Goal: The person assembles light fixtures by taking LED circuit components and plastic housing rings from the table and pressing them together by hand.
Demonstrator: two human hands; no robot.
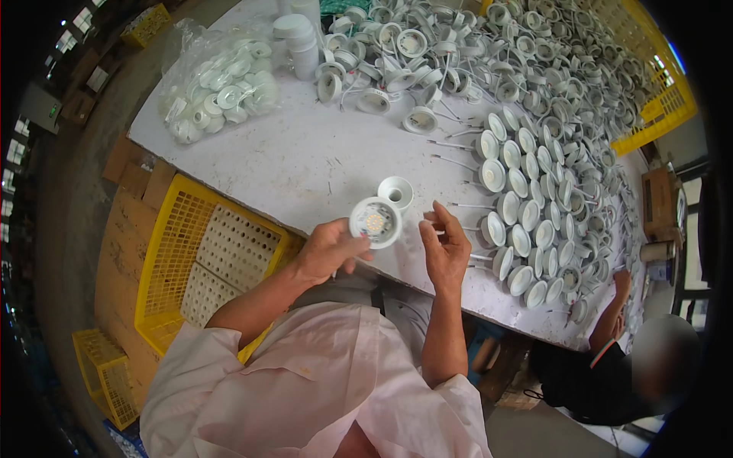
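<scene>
Between the thumb and fingers of my left hand [332, 248] is a round white LED downlight [375, 220], its face turned up and small yellowish LED chips showing in the middle. Just beyond it lies a white cup-shaped piece with a round hole [395, 191], partly covered by the downlight's edge. My right hand [447, 250] is raised to the right of the downlight, over the table's near edge. Its thumb and forefinger are apart, fingers loosely bent, and I see nothing in them. Rows of white downlights with wires [519, 210] stand to its right.
A clear bag of white round parts [221, 95] and stacked white discs [298, 53] sit at the far left. Piled wired lamp housings [412, 43] reach a yellow crate [657, 141]. Another yellow crate [164, 252] holds perforated trays [229, 252]. A co-worker's arm [611, 313] is at right.
</scene>
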